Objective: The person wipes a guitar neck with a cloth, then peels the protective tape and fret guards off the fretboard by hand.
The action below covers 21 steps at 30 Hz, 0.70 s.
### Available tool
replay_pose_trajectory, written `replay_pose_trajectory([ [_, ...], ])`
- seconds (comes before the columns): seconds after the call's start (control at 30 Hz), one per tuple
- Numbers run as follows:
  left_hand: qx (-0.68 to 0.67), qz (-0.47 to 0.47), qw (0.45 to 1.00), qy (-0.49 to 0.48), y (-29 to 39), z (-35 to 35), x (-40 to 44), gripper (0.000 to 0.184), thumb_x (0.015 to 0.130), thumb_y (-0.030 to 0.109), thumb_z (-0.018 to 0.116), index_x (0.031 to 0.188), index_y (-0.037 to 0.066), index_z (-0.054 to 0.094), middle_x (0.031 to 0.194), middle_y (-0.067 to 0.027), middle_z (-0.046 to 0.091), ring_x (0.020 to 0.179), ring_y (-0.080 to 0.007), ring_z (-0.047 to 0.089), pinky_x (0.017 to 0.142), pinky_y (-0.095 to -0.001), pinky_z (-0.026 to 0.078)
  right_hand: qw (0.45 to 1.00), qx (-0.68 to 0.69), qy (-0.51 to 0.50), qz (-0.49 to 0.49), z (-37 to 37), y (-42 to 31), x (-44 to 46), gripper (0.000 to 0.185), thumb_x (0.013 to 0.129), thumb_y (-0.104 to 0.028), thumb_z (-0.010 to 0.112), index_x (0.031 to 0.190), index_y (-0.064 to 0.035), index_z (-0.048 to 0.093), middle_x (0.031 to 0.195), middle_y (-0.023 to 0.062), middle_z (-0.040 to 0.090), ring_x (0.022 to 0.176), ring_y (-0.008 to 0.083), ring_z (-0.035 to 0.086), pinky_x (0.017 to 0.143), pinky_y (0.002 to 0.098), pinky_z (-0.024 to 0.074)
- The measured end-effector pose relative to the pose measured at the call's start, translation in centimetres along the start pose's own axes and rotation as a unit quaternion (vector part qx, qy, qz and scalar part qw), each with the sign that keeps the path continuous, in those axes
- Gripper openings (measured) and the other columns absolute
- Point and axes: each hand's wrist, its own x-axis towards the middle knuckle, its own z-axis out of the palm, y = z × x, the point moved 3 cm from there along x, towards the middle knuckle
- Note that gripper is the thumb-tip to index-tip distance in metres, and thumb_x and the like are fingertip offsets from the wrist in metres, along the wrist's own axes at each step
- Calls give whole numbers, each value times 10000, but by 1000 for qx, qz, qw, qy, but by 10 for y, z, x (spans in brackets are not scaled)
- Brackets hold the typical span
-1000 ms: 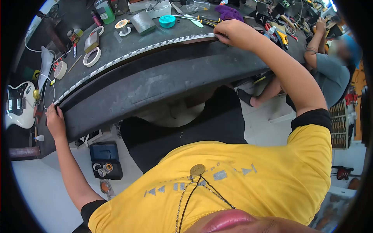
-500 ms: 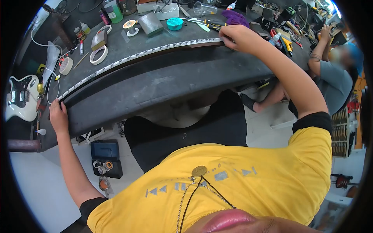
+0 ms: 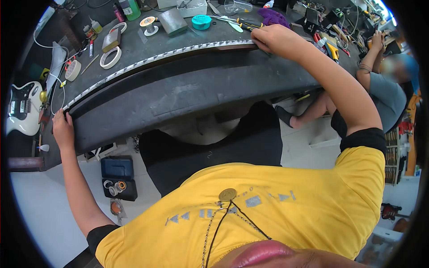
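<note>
A long thin strip (image 3: 156,57) with a black-and-white patterned top lies across the dark workbench (image 3: 178,91), looking curved through the wide lens. Its left end is in the closed fingers of my left hand (image 3: 62,128), at the bench's left front edge. At the strip's right end, my right hand (image 3: 278,41) pinches it between thumb and fingers. A brown edge shows under the strip near my right hand. Just beyond that hand lie yellow-and-black handled tools (image 3: 246,23).
Behind the strip are tape rolls (image 3: 110,58), a metal block (image 3: 173,22), a solder spool (image 3: 148,26), a teal tin (image 3: 201,22) and a purple cloth (image 3: 273,17). A white guitar (image 3: 24,107) is at left. Another person (image 3: 386,96) sits at right.
The whole view has shifted slightly. Both hands stay at the two ends of the strip, with no clear movement along it.
</note>
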Motion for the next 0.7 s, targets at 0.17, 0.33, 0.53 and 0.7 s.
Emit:
replay_pose_trajectory([
  [0.17, -13, -1, 1000, 9, -3, 8, -2, 351, 1110, 194, 685, 1356, -50, 738, 1362, -239, 770, 1313, -403, 721, 1191, -512, 538, 998, 24, -34, 55, 0, 3, 11, 196, 985, -55, 761, 1154, -57, 662, 885, 159, 711, 841, 384, 726, 745, 479, 571],
  [0.33, 3, 11, 1000, 8, -2, 7, -2, 358, 1111, 199, 682, 1369, -44, 735, 1388, -234, 760, 1330, -399, 712, 1200, -507, 529, 988, 124, -3, 94, -15, -2, -5, 159, 980, -70, 755, 1130, -29, 719, 918, 171, 747, 859, 368, 736, 782, 445, 575],
  [0.53, -5, 3, 1000, 20, -9, 19, -4, 351, 1105, 193, 692, 1362, -42, 740, 1374, -237, 766, 1326, -397, 715, 1198, -504, 532, 991, 86, -33, 94, -14, -4, -3, 139, 956, -62, 776, 1081, -8, 747, 964, 166, 763, 896, 359, 740, 820, 433, 587],
  [0.7, -5, 11, 1000, 26, -8, 12, -6, 346, 1104, 193, 698, 1350, -46, 744, 1359, -251, 769, 1321, -402, 718, 1196, -507, 533, 991, 97, -20, 92, -8, 1, -4, 137, 963, -70, 765, 1082, -6, 744, 988, 170, 762, 950, 382, 740, 860, 453, 590],
])
